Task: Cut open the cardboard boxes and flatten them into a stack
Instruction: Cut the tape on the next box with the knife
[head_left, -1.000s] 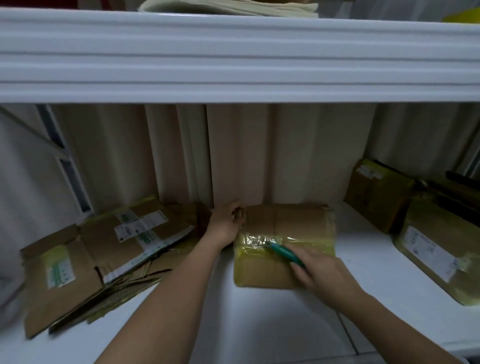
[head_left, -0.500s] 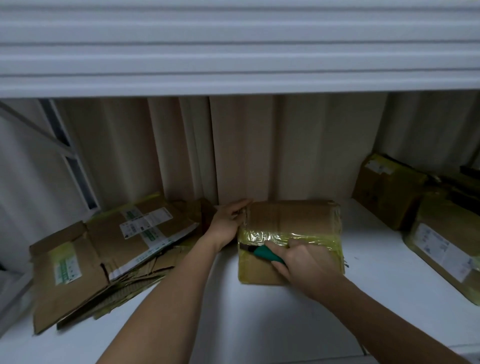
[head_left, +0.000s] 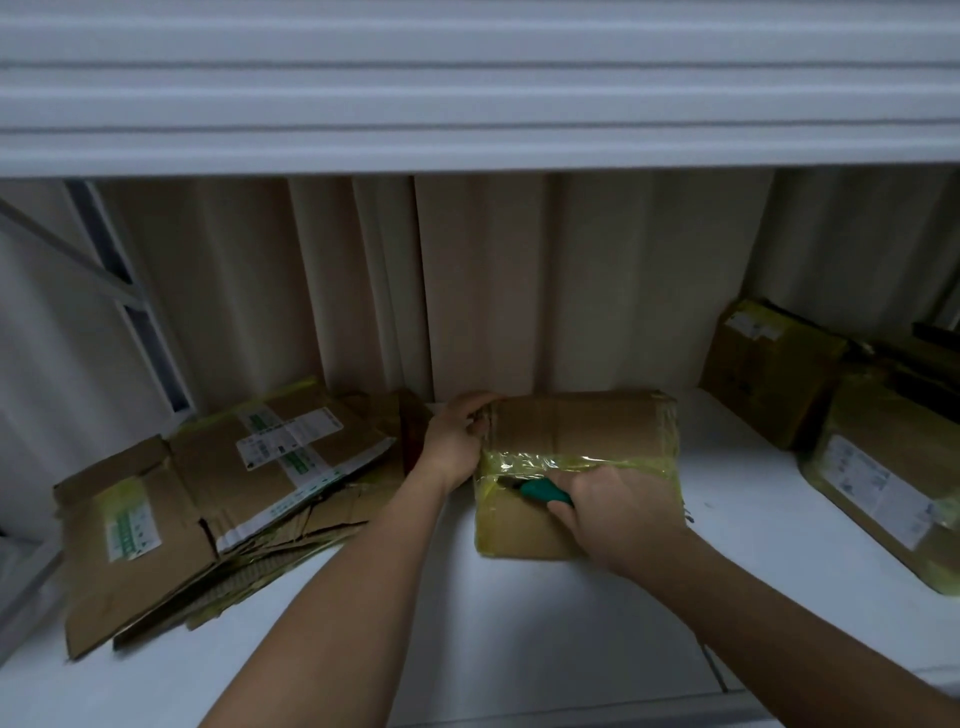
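Taped box (head_left: 576, 441): mid-cut; left hand (head_left: 457, 441) grips corner, right hand (head_left: 613, 512) grips green cutter (head_left: 543, 491). Left of box: flattened stack (head_left: 208, 499). Right: two sealed boxes (head_left: 841, 431) pending.

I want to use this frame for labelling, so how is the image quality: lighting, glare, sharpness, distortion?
Head view: dim and bluish, shadowed under the upper shelf; glare on the yellow tape of the box being cut; soft overall, small label print on the flattened stack unreadable; slight wide-angle bending at the frame edges.
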